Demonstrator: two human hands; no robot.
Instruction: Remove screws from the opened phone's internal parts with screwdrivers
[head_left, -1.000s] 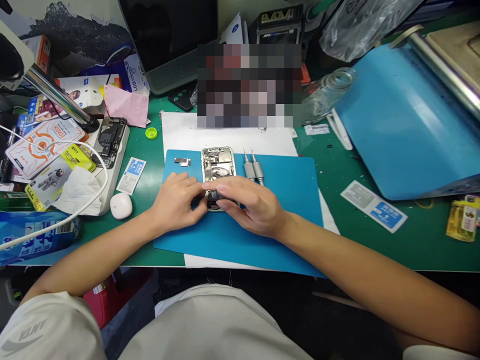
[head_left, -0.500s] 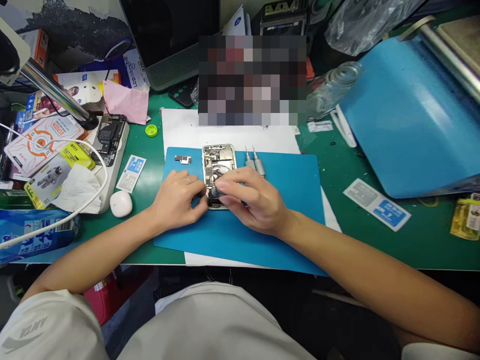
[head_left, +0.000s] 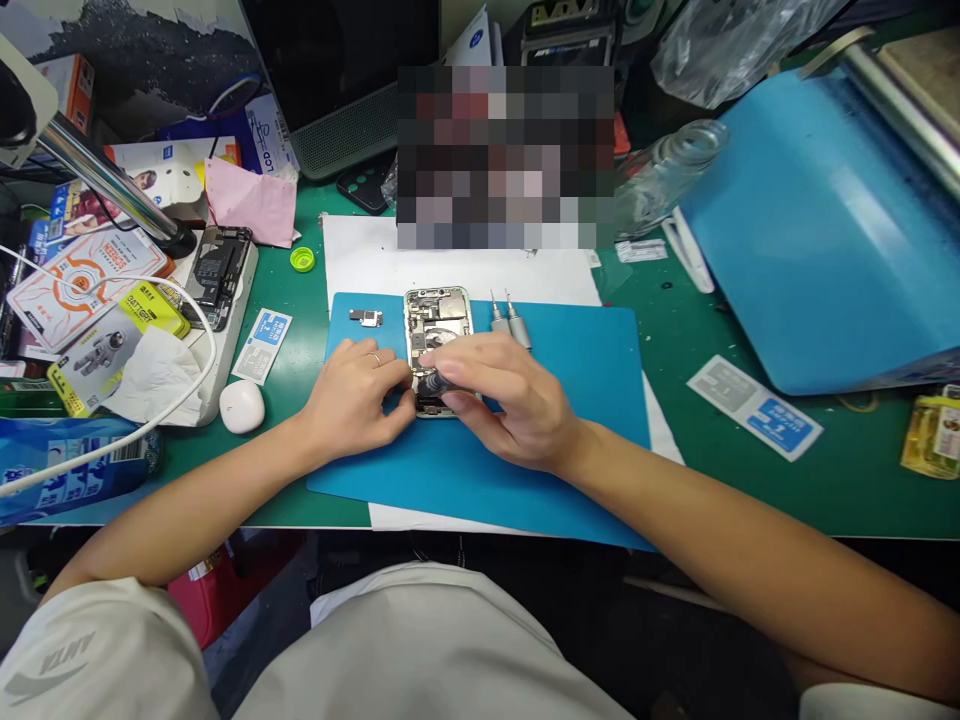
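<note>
An opened smartphone [head_left: 448, 305], its circuit board and inner parts bare, lies on the blue mat [head_left: 585, 400]. My left hand [head_left: 360, 395], a ring on one finger, is closed at the phone's lower left edge, its thumb and fingertips against the frame. Between the thumb and fingers of my right hand [head_left: 517, 395] is a dark screwdriver [head_left: 433, 384], tilted over the phone's lower part; its tip is too small to make out. Two grey screwdrivers [head_left: 508, 318] lie just right of the phone. A small metal-and-black phone part [head_left: 367, 318] rests to its left.
White paper [head_left: 360, 250] shows under the mat. On the left are a white earbud case [head_left: 242, 407], a sticker card [head_left: 262, 346], boxes and another opened phone [head_left: 219, 275]. To the right lie a second card [head_left: 754, 408], a glass jar [head_left: 667, 170] and a large blue sheet [head_left: 810, 240].
The screwdriver in my right hand leans over more, showing more of its length, and the fingers have shifted slightly right. My left hand stays at the phone's edge.
</note>
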